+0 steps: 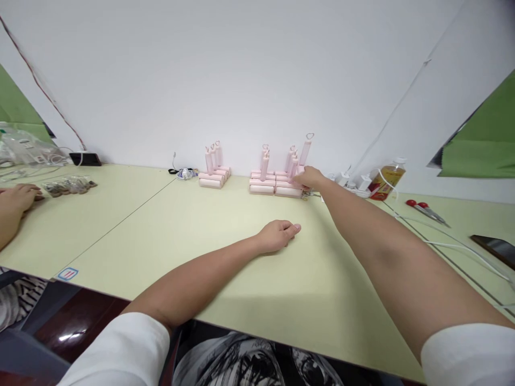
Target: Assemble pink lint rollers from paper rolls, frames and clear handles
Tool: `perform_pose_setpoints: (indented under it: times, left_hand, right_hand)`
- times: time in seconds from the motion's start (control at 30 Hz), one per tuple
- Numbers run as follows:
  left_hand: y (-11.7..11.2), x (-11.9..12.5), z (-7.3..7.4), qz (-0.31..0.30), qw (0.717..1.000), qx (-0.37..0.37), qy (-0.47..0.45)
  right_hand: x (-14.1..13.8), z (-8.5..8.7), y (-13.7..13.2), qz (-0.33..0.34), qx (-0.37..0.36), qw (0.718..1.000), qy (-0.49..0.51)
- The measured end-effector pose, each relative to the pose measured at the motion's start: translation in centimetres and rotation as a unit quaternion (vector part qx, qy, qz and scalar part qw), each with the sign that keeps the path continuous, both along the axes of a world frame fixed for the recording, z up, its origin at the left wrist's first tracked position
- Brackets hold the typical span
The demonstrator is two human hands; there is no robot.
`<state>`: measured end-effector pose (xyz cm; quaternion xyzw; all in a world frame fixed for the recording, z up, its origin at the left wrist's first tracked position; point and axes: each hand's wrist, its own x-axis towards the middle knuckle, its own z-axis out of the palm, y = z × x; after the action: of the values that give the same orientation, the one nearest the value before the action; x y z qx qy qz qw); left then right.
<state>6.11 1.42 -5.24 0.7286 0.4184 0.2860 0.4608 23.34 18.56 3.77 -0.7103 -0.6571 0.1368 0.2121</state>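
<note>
At back wall | right hand (pixel 311 177) fingers curled on pink rollers (pixel 287 185) | left hand (pixel 277 235) loosely curled, empty

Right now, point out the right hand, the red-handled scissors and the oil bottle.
right hand (pixel 311 177), head view, back of the hand at the pink stacks.
red-handled scissors (pixel 426 210), head view, near the pivot.
oil bottle (pixel 387 181), head view, its body.

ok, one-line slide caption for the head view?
Right hand reaches the pink holder stack by the wall; left hand rests on the table.

right hand (pixel 311 177) fingers hidden among pink rollers (pixel 287 185); phone (pixel 497 249) cut off at edge.
</note>
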Motion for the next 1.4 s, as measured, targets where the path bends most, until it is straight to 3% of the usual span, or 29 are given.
perform_pose_setpoints:
  times: [0.43,0.73,0.8,0.87,0.97,1.0,1.1,1.17,1.23,1.4]
  left_hand:
    - [-0.3,-0.2,0.6,0.008,1.000,-0.014,0.019]
    - [0.0,-0.7,0.4,0.019,1.000,-0.011,0.011]
    - [1.2,-2.1,1.2,0.070,0.996,0.043,0.018]
    - [3.4,-4.7,2.4,0.167,0.978,0.121,0.029]
    - [8.1,-10.2,4.5,0.335,0.924,0.178,0.047]
    - [9.7,-12.0,5.1,0.406,0.890,0.198,0.066]
    - [13.8,-16.6,6.3,0.536,0.821,0.178,0.084]
    - [15.7,-18.4,6.6,0.558,0.810,0.159,0.086]
    - [17.0,-19.4,6.8,0.551,0.817,0.146,0.087]
    - [18.8,-20.3,7.0,0.539,0.829,0.127,0.081]
  right_hand:
    - [2.4,-3.0,2.6,0.020,0.047,0.997,0.062]
    - [3.0,-3.8,1.5,-0.018,0.080,0.994,0.075]
    - [3.3,-3.6,0.8,-0.032,0.083,0.993,0.075]
    - [3.6,-3.6,-0.4,-0.043,0.097,0.992,0.072]
    - [3.6,-4.5,-3.0,-0.059,0.144,0.985,0.068]
    - [3.4,-5.0,-4.0,-0.071,0.149,0.984,0.067]
    - [2.2,-6.8,-7.1,-0.046,0.134,0.988,0.060]
    - [1.1,-7.9,-8.9,-0.002,0.126,0.990,0.056]
    - [0.0,-8.6,-10.2,0.042,0.126,0.990,0.053]
    - [-1.4,-8.9,-12.0,0.110,0.116,0.986,0.055]
